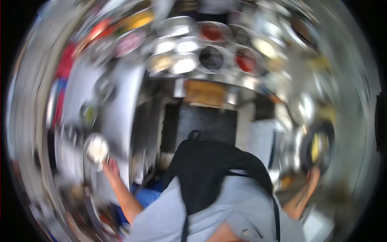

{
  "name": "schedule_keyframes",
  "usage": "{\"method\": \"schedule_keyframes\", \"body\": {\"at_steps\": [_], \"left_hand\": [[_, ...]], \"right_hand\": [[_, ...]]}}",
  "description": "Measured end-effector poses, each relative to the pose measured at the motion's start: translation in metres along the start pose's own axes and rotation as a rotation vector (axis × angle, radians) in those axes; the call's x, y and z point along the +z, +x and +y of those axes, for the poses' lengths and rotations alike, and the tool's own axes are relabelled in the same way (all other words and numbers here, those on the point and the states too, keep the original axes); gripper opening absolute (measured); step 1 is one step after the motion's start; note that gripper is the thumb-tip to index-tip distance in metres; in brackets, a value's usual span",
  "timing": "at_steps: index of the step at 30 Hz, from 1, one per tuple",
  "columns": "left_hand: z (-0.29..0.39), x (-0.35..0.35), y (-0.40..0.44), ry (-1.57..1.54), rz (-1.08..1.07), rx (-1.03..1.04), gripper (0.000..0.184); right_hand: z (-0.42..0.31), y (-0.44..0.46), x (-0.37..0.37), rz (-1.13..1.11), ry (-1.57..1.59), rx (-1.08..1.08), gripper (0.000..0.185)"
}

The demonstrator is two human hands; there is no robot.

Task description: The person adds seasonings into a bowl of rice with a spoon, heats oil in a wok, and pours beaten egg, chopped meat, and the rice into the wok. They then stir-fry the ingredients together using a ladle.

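Note:
The whole view is smeared by motion. On the left, my left hand (111,167) is at the near rim of a round metal bowl (98,162) with white contents (97,149); its fingers look closed on the rim. Far to the right, my right hand (313,174) is at the near edge of a dark pan (308,151) with something yellow (317,147) in it. The right fingers look drawn together, but blur hides what they grip, perhaps the pan's handle.
A pale metal counter (117,105) runs along the left, bearing a small bowl of something green (88,114). Several metal containers stand at the back, including one with red contents (212,33). A brown box-like thing (204,92) sits above the dark floor mat (207,123).

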State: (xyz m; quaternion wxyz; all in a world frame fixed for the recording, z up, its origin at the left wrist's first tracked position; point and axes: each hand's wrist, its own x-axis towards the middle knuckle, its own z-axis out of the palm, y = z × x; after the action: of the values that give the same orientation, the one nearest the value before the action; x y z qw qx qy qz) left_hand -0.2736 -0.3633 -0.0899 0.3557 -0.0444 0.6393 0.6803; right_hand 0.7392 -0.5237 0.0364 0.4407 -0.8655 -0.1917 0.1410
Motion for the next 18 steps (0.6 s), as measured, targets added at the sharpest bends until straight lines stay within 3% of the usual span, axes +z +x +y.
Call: {"method": "schedule_keyframes", "body": {"at_steps": [1,2,3,8,11,16,18], "left_hand": [[0.009,0.045,-0.027,0.032,0.000,0.017,0.030],[0.014,0.073,-0.041,0.019,-0.187,0.009,0.016],[0.015,0.120,-0.066,0.042,-0.150,0.004,0.006],[0.007,0.248,-0.166,0.185,-0.652,-0.079,0.010],[-0.031,0.300,-0.192,0.300,-0.819,-0.196,0.014],[-0.122,0.392,-0.333,0.579,-1.097,-0.333,0.015],[-0.164,0.417,-0.389,0.687,-1.228,-0.337,0.016]], "right_hand": [[0.013,-0.014,-0.014,0.054,0.012,0.020,0.017],[0.020,-0.016,-0.021,0.090,0.020,0.032,0.016],[0.026,-0.024,-0.028,0.127,0.021,0.050,0.016],[0.040,-0.042,-0.042,0.132,-0.284,0.298,0.024],[0.002,-0.069,-0.053,0.053,-0.308,0.367,0.028],[0.021,-0.106,-0.052,0.180,-0.568,0.197,0.036],[0.035,-0.106,-0.063,0.071,-0.472,0.295,0.041]]}}
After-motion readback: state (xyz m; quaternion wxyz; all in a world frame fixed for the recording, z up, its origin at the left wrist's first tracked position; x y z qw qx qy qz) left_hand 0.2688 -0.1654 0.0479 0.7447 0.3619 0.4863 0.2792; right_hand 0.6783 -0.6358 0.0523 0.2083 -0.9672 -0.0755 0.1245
